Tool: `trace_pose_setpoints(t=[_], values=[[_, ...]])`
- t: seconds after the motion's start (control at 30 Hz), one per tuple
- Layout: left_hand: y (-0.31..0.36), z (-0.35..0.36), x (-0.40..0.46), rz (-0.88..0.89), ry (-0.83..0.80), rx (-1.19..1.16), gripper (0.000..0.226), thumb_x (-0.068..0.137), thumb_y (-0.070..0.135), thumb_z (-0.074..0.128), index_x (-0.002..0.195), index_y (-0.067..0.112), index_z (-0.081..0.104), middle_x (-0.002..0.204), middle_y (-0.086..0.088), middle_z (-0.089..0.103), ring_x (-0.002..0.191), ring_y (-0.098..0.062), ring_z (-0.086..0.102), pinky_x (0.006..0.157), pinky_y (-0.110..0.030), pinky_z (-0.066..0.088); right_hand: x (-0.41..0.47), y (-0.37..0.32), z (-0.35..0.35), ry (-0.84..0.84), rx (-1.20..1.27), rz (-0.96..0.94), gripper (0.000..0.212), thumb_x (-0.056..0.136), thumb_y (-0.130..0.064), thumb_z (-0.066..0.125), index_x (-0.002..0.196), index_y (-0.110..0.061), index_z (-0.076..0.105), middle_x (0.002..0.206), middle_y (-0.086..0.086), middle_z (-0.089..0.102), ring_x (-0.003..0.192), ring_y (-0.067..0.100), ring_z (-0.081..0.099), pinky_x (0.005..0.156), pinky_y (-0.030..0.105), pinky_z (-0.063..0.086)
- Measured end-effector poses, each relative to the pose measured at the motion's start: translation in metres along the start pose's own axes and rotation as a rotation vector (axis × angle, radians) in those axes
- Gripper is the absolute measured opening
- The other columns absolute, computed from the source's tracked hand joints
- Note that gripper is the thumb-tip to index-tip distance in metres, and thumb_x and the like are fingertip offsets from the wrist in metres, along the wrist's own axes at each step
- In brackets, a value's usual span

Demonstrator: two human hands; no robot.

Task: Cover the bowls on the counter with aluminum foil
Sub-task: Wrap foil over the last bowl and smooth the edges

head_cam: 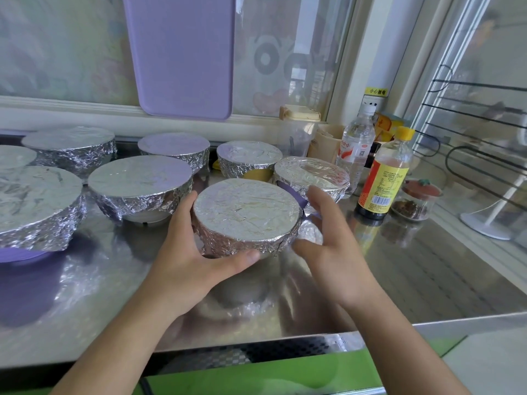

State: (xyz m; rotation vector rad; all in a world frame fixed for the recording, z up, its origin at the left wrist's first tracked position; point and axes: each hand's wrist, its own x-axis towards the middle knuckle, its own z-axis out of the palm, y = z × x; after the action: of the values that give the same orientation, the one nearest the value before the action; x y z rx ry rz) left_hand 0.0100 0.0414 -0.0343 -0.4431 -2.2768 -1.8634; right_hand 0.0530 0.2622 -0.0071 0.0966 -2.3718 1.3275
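Both forearms reach in from the near edge toward a foil-covered bowl [246, 216] at the middle of the steel counter [427, 266]. On the left hand [188, 252], the thumb curls along the bowl's near side and the fingers wrap its left wall, so this hand grips the bowl. On the right hand [333, 238], the fingers are spread and only loosely bent just beside the bowl's right wall; whether they touch the foil cannot be told, and they hold nothing. Foil lies flat over the top of this bowl and is crimped down its sides. Just right of it and a little farther sits another wrapped bowl [312, 173] with a purple strip showing at its near left. Farther back stands a small wrapped bowl [249, 158] with a yellow base showing. To the left is a wide wrapped bowl [139, 183] on a white base, with a further wrapped bowl [174, 146] behind it. At the far left are a large wrapped purple bowl [37, 203], a bowl behind it [70, 145], and one cut by the frame edge [14, 156]. Right of the bowls stand a clear water bottle [356, 146], a yellow-capped sauce bottle [383, 178] and a small jar with a red lid [416, 198]. A purple cutting board [182, 55] leans against the window behind.
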Motion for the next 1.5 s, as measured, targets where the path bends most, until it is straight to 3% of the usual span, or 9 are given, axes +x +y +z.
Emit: trace_pose_setpoints(t=[0.23,0.53,0.7,0.87,1.0,1.1,1.27,1.43,1.5], values=[[-0.006,-0.002,0.005,0.01,0.015,-0.082,0.108,0.053,0.022,0.098,0.149,0.029,0.05,0.137,0.018,0.064,0.115,0.016,0.061,0.084,0.001,0.045,0.006,0.002,-0.002,-0.244,0.361,0.04,0.089,0.076,0.008,0.062,0.156,-0.029,0.045,0.146,-0.015,0.063,0.141,0.003,0.052,0.118,0.034,0.04],[-0.005,-0.005,0.001,0.032,-0.056,0.002,0.098,0.061,0.052,0.097,0.147,0.047,0.048,0.14,0.026,0.062,0.129,0.006,0.057,0.115,-0.035,0.042,0.003,0.008,-0.004,-0.173,0.29,0.079,0.079,0.079,-0.044,0.086,0.147,-0.045,0.046,0.144,-0.028,0.06,0.138,-0.003,0.052,0.122,0.043,0.039],[0.005,-0.003,-0.005,-0.002,-0.02,0.1,0.143,0.052,0.075,0.089,0.165,0.044,0.007,0.166,0.028,0.023,0.147,0.015,0.025,0.125,-0.032,0.03,0.003,0.006,0.001,-0.209,0.329,0.064,0.066,0.091,-0.032,0.081,0.145,-0.046,0.047,0.141,-0.029,0.061,0.137,-0.005,0.052,0.122,0.041,0.037],[0.004,-0.003,-0.004,-0.019,-0.087,0.107,0.13,0.069,0.068,0.079,0.166,0.042,-0.004,0.156,0.042,0.025,0.13,0.038,0.021,0.095,0.011,0.019,0.0,0.01,0.004,-0.205,0.379,0.087,0.071,0.092,-0.034,0.075,0.155,-0.039,0.043,0.148,-0.016,0.061,0.142,0.007,0.052,0.122,0.047,0.036],[0.005,-0.004,-0.005,-0.025,-0.11,0.083,0.129,0.067,0.069,0.079,0.165,0.046,-0.002,0.156,0.045,0.028,0.133,0.032,0.026,0.107,0.0,0.024,-0.001,0.012,0.002,-0.119,0.409,0.111,0.073,0.087,-0.036,0.076,0.154,-0.033,0.046,0.139,-0.018,0.066,0.13,0.002,0.06,0.113,0.037,0.045],[0.01,-0.004,-0.007,-0.009,-0.107,0.088,0.115,0.07,0.061,0.082,0.161,0.05,0.012,0.132,0.061,0.037,0.126,0.034,0.035,0.1,0.005,0.029,0.001,0.013,0.001,-0.041,0.37,0.103,0.056,0.09,-0.038,0.072,0.143,-0.033,0.055,0.13,-0.021,0.068,0.123,-0.002,0.062,0.103,0.029,0.047],[0.0,-0.015,-0.02,0.029,0.055,0.155,0.1,0.068,0.074,0.083,0.152,0.048,0.036,0.156,0.028,0.042,0.144,0.004,0.041,0.12,-0.039,0.038,0.002,0.007,0.004,0.107,0.114,-0.003,0.064,0.09,-0.052,0.06,0.151,-0.039,0.045,0.146,-0.023,0.052,0.136,-0.005,0.045,0.114,0.032,0.037],[-0.001,-0.019,-0.024,0.073,0.138,0.145,0.023,0.087,0.039,0.08,0.105,0.039,0.067,0.113,0.017,0.072,0.111,-0.003,0.068,0.103,-0.038,0.054,0.011,0.002,0.011,0.048,0.097,-0.06,0.063,0.093,-0.051,0.056,0.153,-0.039,0.043,0.152,-0.028,0.044,0.141,-0.011,0.037,0.114,0.027,0.032],[-0.003,-0.019,-0.02,0.054,0.111,0.096,0.019,0.091,0.021,0.078,0.095,0.037,0.07,0.101,0.013,0.076,0.101,-0.007,0.073,0.097,-0.043,0.058,0.014,0.0,0.016,0.036,0.129,-0.036,0.067,0.091,-0.052,0.058,0.155,-0.035,0.043,0.152,-0.023,0.048,0.141,-0.007,0.041,0.119,0.034,0.034]])
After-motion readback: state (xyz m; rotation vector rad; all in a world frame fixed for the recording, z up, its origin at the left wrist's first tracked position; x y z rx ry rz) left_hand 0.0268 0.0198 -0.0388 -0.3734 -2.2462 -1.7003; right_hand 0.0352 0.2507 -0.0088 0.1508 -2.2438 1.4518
